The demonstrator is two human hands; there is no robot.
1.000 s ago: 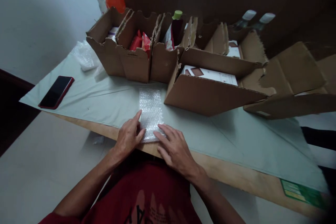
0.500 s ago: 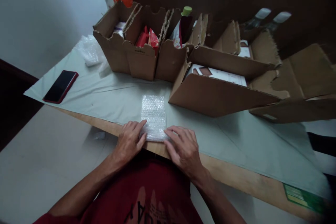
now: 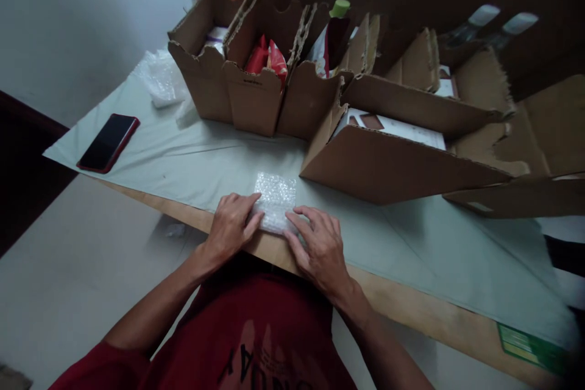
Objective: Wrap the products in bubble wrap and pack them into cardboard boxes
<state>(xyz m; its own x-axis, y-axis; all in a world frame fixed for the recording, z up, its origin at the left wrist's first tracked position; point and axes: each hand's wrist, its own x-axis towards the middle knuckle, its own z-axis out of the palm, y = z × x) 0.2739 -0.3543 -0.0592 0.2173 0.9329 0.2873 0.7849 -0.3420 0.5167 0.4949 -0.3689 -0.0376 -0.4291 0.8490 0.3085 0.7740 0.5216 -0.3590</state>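
Note:
A piece of bubble wrap (image 3: 276,195) lies near the front edge of the cloth-covered table, its near part folded into a thicker strip. My left hand (image 3: 234,223) has its thumb and index finger on the left side of the wrap, pinching the fold. On the right side, my right hand (image 3: 319,245) pinches the fold between thumb and fingers, the other fingers curled. Whether anything is inside the fold cannot be told.
Cardboard bins (image 3: 256,97) with packets and boxes line the back, and a larger cardboard box (image 3: 388,164) stands to the right. A phone (image 3: 108,142) lies at the left, near crumpled clear plastic (image 3: 164,79). Two white-capped bottles (image 3: 484,14) stand behind.
The near end of the bubble wrap has been folded away from me, so the flat part is shorter. Both hands have moved slightly up with it, and the view has shifted a little.

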